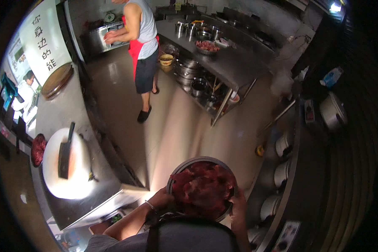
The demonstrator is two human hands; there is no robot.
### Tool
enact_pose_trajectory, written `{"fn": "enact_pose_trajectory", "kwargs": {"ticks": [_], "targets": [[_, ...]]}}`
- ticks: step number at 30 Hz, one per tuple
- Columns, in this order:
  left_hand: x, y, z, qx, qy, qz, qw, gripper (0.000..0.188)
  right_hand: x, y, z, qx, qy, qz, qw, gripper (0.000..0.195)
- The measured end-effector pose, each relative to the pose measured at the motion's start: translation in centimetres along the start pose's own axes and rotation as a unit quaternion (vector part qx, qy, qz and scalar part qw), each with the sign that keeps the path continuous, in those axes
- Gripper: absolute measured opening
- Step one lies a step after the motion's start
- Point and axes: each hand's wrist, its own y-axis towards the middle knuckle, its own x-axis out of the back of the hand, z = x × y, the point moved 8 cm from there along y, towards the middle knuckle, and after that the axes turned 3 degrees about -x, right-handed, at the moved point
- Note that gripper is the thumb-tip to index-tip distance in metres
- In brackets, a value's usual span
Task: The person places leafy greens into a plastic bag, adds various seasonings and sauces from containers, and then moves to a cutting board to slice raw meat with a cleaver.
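A round metal bowl full of raw red meat is held up close to my body, above the floor. My left hand grips its left rim, and my right hand grips the right rim. The fingers beneath the bowl are hidden. To the left, a cleaver lies on a round white chopping board stained reddish. Beside that board, at the counter's far edge, is a bowl of dark red meat.
A steel counter runs along the left, with a round wooden board. A person in a red apron stands ahead. Behind is a steel table with a bowl of meat and metal pots. Dark equipment lines the right.
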Motion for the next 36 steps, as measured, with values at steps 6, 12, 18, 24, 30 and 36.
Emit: {"fn": "enact_pose_trajectory", "kwargs": {"ticks": [6,12,18,24,30,36], "targets": [[-3.8,9.0,-10.3,0.011,-0.072,-0.075,0.995,0.053,-1.1,16.4,5.8,-0.072,-0.109,-0.032,0.991,0.053],[-1.8,21.0,-15.3,-0.015,-0.024,-0.099,0.995,0.047,-3.1,31.8,8.0,-0.086,-0.148,0.011,0.985,0.051],[0.4,36.3,-24.9,-0.052,-0.02,-0.066,0.996,0.041,-6.1,47.5,10.1,-0.071,-0.117,0.016,0.99,0.054],[4.3,49.4,-38.5,-0.072,0.143,-0.053,0.986,0.034,-11.2,63.7,13.2,-0.039,-0.075,0.008,0.996,0.052],[10.8,53.4,-51.5,-0.103,-0.026,-0.114,0.988,0.033,-24.8,78.9,13.8,-0.054,-0.116,0.084,0.988,0.054],[22.0,58.2,-57.0,-0.151,-0.19,-0.252,0.937,0.036,-41.8,95.6,8.5,-0.082,-0.202,0.25,0.943,0.055]]}}
